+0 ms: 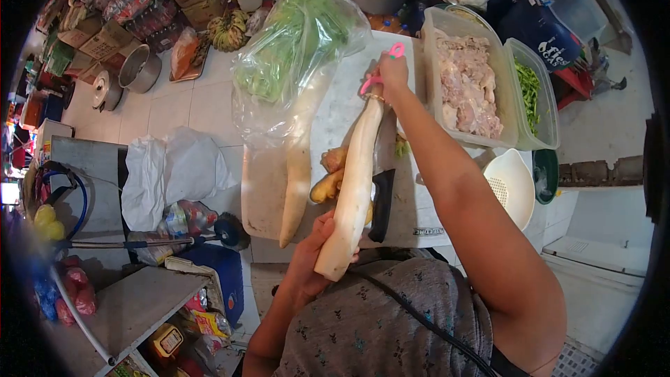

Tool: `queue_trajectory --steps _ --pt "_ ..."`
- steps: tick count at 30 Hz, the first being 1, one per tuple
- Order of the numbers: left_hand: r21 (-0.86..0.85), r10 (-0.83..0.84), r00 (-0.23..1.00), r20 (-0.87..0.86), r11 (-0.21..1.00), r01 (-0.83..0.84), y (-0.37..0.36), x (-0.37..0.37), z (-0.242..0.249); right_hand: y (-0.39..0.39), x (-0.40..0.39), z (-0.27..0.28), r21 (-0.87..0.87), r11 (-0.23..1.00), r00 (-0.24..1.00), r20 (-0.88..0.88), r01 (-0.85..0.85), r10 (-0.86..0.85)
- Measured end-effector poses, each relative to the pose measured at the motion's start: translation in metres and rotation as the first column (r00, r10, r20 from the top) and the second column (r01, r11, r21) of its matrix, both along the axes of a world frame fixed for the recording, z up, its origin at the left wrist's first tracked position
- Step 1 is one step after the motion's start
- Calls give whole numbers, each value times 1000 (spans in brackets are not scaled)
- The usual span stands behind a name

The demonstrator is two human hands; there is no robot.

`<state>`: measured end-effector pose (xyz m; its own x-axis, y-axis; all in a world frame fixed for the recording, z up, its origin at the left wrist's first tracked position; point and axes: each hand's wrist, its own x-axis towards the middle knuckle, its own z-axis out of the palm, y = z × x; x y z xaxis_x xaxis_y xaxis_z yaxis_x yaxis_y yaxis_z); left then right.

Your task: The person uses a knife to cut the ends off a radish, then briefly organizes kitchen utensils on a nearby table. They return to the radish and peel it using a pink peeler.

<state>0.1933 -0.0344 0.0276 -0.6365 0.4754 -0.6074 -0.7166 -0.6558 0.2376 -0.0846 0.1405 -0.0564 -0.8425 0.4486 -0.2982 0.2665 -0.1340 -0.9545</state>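
Note:
A long white daikon radish slants over the work table, its thick end toward my body. My left hand is wrapped around that lower end. At the far end, my right hand is closed on a pink peeler, close against the radish's tip. Another daikon lies to the left, its upper part under a clear plastic bag of leafy greens. Pieces of ginger rest partly hidden beneath the held radish. Just right of it lies a knife with a black handle.
Right of the board stand a plastic tub of raw meat, a tub of cut greens and a cream strainer bowl. Pots sit on the tiled floor at left. A grey shelf is at lower left.

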Motion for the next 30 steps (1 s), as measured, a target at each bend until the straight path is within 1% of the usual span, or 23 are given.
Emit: queue_trajectory --steps 2,3,5,8,11,12,13,14,15,18,19,20,22,23,26,27,30 --pt "37 23 1000 14 999 -23 -2 -2 -2 4 -10 -4 8 999 998 48 -32 31" --pt "55 33 999 19 998 -34 -2 -3 -4 3 -12 -2 41 999 999 48 -22 20" --pt "35 28 999 23 999 -29 -2 -1 -6 1 -16 3 104 995 999 42 1 -6" --pt "23 44 999 30 999 -45 1 -1 -4 11 -43 -30 302 953 998 35 36 -48" --pt "-2 35 999 16 999 -35 4 5 -6 23 -51 -20 551 820 985 -156 154 -80" --pt "-17 31 1000 3 999 -31 5 6 -6 22 -52 -8 519 840 982 -176 155 -72" --pt "-74 16 1000 16 997 -15 7 7 -2 24 -50 3 489 859 980 -189 149 -63" --pt "-72 18 1000 4 997 -18 9 7 -1 22 -43 17 461 876 980 -193 139 -53" --pt "-68 20 1000 1 997 -20 12 6 -2 17 -36 27 340 937 980 -198 84 -16" --pt "-57 30 1000 -8 998 -31 15 5 5 22 -25 34 417 902 874 -472 111 111" --pt "-52 33 999 -19 998 -34 15 5 7 24 -7 55 224 975 827 -549 3 124" --pt "-20 44 999 -6 999 -44 17 6 4 26 16 83 28 992 773 -625 -119 111" --pt "42 61 998 14 997 -61 19 8 -3 31 52 115 -74 980 733 -674 -186 88" --pt "39 82 995 50 996 -83 24 9 -1 35 72 129 -88 974 732 -675 -208 96" --pt "16 86 996 17 996 -87 30 11 -1 51 137 161 -136 958 725 -682 -251 93" --pt "18 89 996 17 996 -90 31 12 0 56 158 168 -159 954 724 -685 -255 79" --pt "42 108 994 20 993 -109 34 13 0 74 206 175 -228 911 664 -745 -344 65"
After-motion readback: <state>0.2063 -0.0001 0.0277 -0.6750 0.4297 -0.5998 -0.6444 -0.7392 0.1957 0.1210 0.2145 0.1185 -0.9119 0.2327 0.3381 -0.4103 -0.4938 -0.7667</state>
